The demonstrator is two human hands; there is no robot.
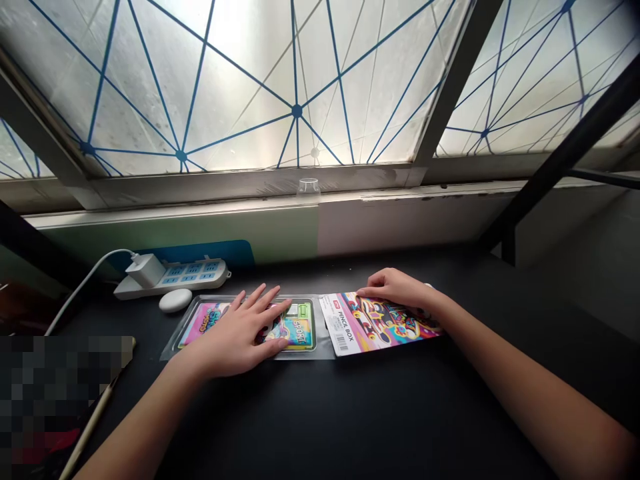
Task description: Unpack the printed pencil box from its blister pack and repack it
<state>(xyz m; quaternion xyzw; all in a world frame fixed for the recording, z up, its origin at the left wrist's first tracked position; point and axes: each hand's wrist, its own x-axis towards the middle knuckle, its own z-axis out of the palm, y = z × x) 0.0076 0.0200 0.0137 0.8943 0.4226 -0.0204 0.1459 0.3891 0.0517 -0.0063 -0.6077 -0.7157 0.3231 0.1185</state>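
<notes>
My left hand lies flat with fingers spread over a colourful pencil box in a clear plastic tray. The hand covers the middle of the box; its bright pink left end and blue and yellow right end still show. Just to the right, a printed card marked "PENCIL BOX" lies slightly tilted, overlapping the tray's right edge. At the card's far edge is my right hand, its fingers bent together and closed on the card. The fingertips' underside is hidden.
Behind the tray lies a white power strip with a plugged-in charger and cable. A white rounded case sits beside it. At lower left is a thin wooden stick. A clear cup stands on the windowsill.
</notes>
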